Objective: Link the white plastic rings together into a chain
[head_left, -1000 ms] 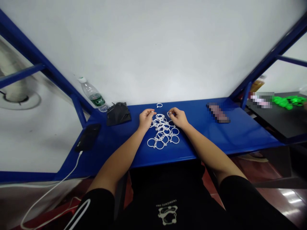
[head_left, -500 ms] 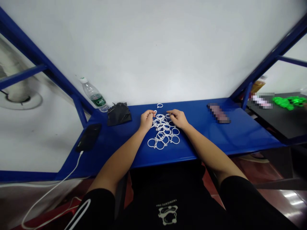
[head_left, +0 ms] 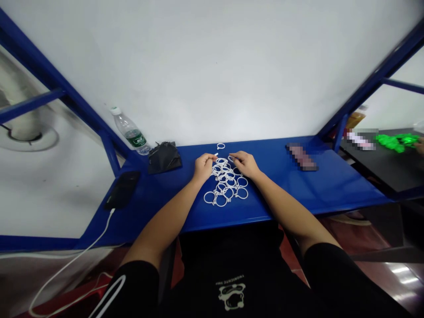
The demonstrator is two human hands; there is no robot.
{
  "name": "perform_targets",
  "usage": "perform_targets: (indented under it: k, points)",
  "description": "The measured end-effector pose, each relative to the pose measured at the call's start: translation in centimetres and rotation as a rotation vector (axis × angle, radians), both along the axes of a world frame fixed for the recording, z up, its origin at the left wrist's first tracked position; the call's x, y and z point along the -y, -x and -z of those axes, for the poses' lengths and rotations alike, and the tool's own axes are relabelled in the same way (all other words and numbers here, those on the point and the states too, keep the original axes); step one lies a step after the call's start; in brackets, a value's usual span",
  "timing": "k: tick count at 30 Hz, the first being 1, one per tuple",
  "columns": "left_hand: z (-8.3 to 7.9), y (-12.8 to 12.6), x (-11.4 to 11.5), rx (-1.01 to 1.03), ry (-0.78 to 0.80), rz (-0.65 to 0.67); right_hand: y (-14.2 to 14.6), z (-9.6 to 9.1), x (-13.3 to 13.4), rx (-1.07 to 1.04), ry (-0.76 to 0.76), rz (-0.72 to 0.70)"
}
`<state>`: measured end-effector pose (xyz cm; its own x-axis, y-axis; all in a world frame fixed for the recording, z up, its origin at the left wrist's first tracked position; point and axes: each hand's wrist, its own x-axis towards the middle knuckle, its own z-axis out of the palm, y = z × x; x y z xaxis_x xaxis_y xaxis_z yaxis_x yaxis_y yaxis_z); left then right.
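My left hand (head_left: 204, 165) is closed in a pinch on a small white plastic piece (head_left: 216, 154), whose exact shape is mostly hidden by the fingers. Opposite it, my right hand (head_left: 245, 163) has thumb and forefinger closed on a white plastic ring (head_left: 229, 158). Between and below both hands lies a loose pile of white plastic rings (head_left: 228, 187), each with a small tab or eyelet, several of them overlapping. One more ring (head_left: 224, 146) rests alone beyond the pile, near the wall.
The blue table (head_left: 285, 190) meets a white wall. On its left are a water bottle (head_left: 135, 139), a black bag (head_left: 164, 158) and a black phone (head_left: 122, 190) with a white cable. A pixelated object (head_left: 302, 157) lies right. Bright green items (head_left: 397, 142) and part of another person's hand (head_left: 420, 145) are farther right.
My left fingertips have shifted slightly right, and the white piece in them has turned. The ring at my right fingertips has moved a little left. Another person's hand has appeared at the right edge.
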<state>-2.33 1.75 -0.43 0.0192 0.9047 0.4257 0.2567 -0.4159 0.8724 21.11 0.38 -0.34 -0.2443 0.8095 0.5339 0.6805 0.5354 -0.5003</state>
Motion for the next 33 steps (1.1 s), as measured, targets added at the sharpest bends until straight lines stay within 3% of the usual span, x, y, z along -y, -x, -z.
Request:
perform_targets:
  k: [8, 13, 24, 33]
  points:
    - [-0.2, -0.2, 1.2, -0.337, -0.136, 0.073, -0.1, 0.2, -0.2, 0.029, 0.032, -0.028]
    - [-0.2, -0.4, 1.1, -0.544, -0.167, 0.033, 0.0, -0.3, 0.1, 0.025, 0.035, -0.017]
    - [-0.5, -0.4, 1.4, -0.593, -0.122, 0.042, 0.4, -1.6, 0.9, -0.008, -0.005, -0.01]
    - [-0.8, -0.3, 1.4, -0.585, -0.113, 0.086, 0.3, -0.8, 0.8, 0.034, 0.019, -0.107]
